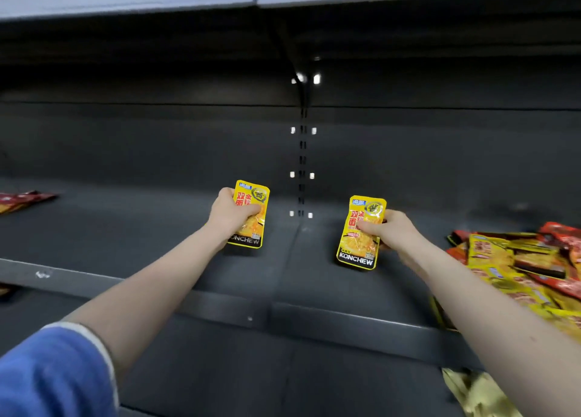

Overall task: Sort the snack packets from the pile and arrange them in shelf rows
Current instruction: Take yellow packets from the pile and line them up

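Note:
My left hand (228,215) grips a yellow KONCHEW snack packet (253,228) upright over the dark shelf (157,228), left of the shelf's middle joint. My right hand (393,232) pinches a second, matching yellow packet (358,246) upright just right of that joint, its lower edge close to the shelf surface. The pile of yellow and red snack packets (518,265) lies on the shelf at the far right, beside my right forearm.
A few red packets (22,199) lie at the shelf's far left. The shelf's front lip (314,316) runs across below my arms. A slotted upright (302,165) divides the back panel. Gold packets (478,391) show on the lower shelf at bottom right.

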Action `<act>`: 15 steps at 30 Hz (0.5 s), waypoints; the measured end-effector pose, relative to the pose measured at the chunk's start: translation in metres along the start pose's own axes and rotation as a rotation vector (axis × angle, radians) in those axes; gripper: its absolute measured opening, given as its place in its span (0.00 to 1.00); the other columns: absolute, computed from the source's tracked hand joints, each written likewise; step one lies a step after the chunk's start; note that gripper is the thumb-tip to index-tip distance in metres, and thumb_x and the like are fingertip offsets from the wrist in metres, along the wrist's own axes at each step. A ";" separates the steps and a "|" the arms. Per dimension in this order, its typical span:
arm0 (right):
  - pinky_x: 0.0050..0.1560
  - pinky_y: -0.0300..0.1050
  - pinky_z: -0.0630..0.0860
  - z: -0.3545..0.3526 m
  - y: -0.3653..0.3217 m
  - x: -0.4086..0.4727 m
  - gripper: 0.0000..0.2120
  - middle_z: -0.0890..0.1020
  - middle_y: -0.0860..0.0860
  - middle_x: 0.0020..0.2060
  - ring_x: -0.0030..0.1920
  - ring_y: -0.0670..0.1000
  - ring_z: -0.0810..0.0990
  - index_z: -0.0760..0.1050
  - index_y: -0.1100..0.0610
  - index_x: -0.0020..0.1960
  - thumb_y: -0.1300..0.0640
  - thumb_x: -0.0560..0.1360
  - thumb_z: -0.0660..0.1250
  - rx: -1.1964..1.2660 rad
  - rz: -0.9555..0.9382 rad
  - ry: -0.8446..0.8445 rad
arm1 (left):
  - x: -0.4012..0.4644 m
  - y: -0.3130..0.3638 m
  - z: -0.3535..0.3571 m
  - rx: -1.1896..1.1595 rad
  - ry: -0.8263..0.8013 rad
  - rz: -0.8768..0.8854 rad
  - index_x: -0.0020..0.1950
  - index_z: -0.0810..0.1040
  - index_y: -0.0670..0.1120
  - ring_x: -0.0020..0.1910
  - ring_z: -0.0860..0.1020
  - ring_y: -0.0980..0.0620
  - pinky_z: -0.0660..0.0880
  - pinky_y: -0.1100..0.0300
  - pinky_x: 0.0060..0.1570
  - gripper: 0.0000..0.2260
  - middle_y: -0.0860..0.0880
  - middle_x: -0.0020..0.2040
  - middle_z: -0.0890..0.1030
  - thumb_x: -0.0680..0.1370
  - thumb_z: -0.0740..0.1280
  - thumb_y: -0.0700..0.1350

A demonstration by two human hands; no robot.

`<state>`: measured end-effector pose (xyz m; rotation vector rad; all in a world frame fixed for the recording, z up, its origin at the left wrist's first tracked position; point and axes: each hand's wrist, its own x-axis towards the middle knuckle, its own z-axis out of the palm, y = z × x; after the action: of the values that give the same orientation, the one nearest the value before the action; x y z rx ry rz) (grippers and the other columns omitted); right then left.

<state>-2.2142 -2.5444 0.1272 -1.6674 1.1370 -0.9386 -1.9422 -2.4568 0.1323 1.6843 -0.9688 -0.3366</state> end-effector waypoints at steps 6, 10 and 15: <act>0.28 0.34 0.70 0.121 -0.028 0.015 0.04 0.80 0.50 0.37 0.34 0.45 0.77 0.75 0.55 0.43 0.62 0.74 0.69 0.050 0.091 0.000 | 0.073 -0.066 -0.093 0.020 -0.002 -0.027 0.57 0.71 0.41 0.52 0.79 0.45 0.73 0.55 0.48 0.18 0.44 0.52 0.79 0.71 0.73 0.44; 0.33 0.39 0.69 0.183 -0.044 0.020 0.04 0.80 0.51 0.37 0.35 0.47 0.76 0.74 0.55 0.44 0.61 0.75 0.67 0.068 0.163 -0.020 | 0.108 -0.101 -0.133 0.030 -0.023 -0.075 0.56 0.74 0.39 0.50 0.80 0.42 0.76 0.52 0.50 0.20 0.42 0.50 0.81 0.69 0.74 0.45; 0.32 0.37 0.69 0.235 -0.056 0.025 0.04 0.79 0.51 0.36 0.34 0.46 0.76 0.75 0.55 0.43 0.62 0.75 0.68 0.047 0.190 -0.081 | 0.126 -0.126 -0.148 0.031 -0.059 -0.109 0.53 0.76 0.38 0.48 0.80 0.42 0.75 0.53 0.49 0.16 0.41 0.47 0.82 0.69 0.73 0.43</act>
<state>-1.9761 -2.4994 0.1061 -1.5165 1.1863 -0.7659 -1.7134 -2.4442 0.1017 1.7679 -0.9309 -0.4480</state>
